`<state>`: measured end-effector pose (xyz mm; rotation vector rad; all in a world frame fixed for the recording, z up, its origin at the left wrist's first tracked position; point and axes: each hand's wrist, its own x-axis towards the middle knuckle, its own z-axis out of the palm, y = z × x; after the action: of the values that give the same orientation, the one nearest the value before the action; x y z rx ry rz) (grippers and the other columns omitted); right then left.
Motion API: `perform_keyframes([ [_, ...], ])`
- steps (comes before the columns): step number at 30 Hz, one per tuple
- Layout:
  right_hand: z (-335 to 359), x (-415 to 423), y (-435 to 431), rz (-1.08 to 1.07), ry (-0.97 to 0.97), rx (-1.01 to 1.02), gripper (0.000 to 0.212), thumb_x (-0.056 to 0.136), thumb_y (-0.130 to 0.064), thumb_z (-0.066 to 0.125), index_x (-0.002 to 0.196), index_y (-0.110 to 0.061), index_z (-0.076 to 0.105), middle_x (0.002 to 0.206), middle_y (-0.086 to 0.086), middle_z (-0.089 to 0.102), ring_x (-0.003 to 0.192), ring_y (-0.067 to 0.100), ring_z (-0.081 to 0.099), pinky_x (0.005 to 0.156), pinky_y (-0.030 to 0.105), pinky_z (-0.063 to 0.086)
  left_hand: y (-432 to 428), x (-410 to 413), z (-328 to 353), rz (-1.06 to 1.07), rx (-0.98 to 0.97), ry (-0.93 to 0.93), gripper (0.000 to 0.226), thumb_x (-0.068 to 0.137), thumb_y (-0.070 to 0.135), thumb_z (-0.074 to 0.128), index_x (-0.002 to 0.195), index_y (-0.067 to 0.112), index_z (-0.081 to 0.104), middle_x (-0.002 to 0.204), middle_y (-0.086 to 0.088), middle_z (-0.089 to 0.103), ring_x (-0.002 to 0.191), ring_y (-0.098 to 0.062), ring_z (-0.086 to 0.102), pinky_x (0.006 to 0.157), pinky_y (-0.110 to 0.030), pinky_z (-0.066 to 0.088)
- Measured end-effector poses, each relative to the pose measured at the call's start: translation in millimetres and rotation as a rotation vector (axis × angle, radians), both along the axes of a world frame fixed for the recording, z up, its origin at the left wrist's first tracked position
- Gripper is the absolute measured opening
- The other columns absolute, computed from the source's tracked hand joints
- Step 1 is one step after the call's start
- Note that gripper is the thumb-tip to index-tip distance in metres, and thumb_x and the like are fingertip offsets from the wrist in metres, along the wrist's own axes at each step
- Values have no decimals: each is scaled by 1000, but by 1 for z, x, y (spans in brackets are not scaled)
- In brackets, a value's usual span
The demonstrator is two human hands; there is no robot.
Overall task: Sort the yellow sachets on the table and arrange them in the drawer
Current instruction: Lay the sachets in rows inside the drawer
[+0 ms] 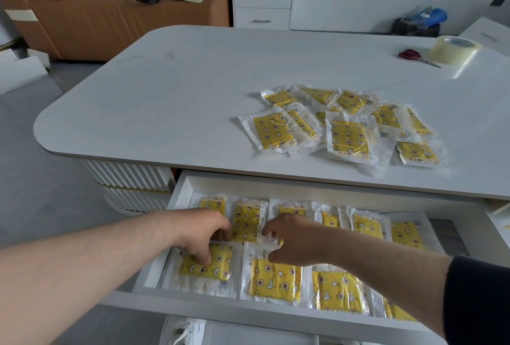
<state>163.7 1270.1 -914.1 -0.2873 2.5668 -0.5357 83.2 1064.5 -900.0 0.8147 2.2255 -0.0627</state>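
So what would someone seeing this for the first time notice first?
Probably the loose pile of yellow sachets on the white table, toward its right side. Below it, the open drawer holds more sachets in neat rows, with the left hand and right hand pressing on the front ones.

left hand on drawer sachet | right hand touching neighbouring sachet | loose pile on table
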Motion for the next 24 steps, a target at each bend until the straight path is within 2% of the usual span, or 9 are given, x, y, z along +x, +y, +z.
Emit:
perform_keyframes([
  [3,9,-1,-2,67,103,-12,42,85,-35,68,125,-29,57,121,-5,58,107,15,57,93,33,52,3,-3,5,-21,19,73,48,73,30,80,115,25,57,114,7,55,97,-13,55,68,-19,46],
  [5,10,2,-5,132,61,-23,39,85,-34,70,122,-30,58,118,-5,59,104,13,57,92,31,51,4,-3,4,-45,18,103,37,72,34,80,98,25,55,102,7,56,85,-12,53,60,-20,42],
  [7,7,6,-7,185,26,-5,41,84,-34,71,123,-30,58,118,-6,59,104,13,57,89,29,50,5,0,0,-76,-18,81,37,71,34,81,92,27,51,97,8,55,83,-13,53,62,-23,43],
  [12,-1,9,-6,193,4,0,45,85,-38,70,127,-31,57,120,-7,58,105,11,55,87,27,49,0,1,-8,-113,-29,85,48,67,37,83,104,28,53,106,9,55,93,-15,54,75,-29,49],
  [16,-4,10,-5,143,-54,-40,43,85,-36,70,126,-31,57,117,-8,60,102,10,56,91,30,50,0,1,-8,-142,-14,85,54,67,36,83,111,27,53,110,10,51,97,-14,52,78,-30,49],
  [21,-8,9,-5,48,-127,-100,41,84,-29,73,123,-28,59,105,-11,55,99,11,55,88,28,49,1,0,-8,-157,-32,84,50,68,35,83,106,27,51,109,9,52,96,-16,52,79,-33,50],
  [24,-8,9,-6,58,-124,-95,41,84,-28,73,122,-27,58,104,-11,54,100,13,55,88,28,49,1,1,-9,-164,-38,104,49,68,37,82,102,30,49,108,9,53,95,-15,52,77,-31,49],
])
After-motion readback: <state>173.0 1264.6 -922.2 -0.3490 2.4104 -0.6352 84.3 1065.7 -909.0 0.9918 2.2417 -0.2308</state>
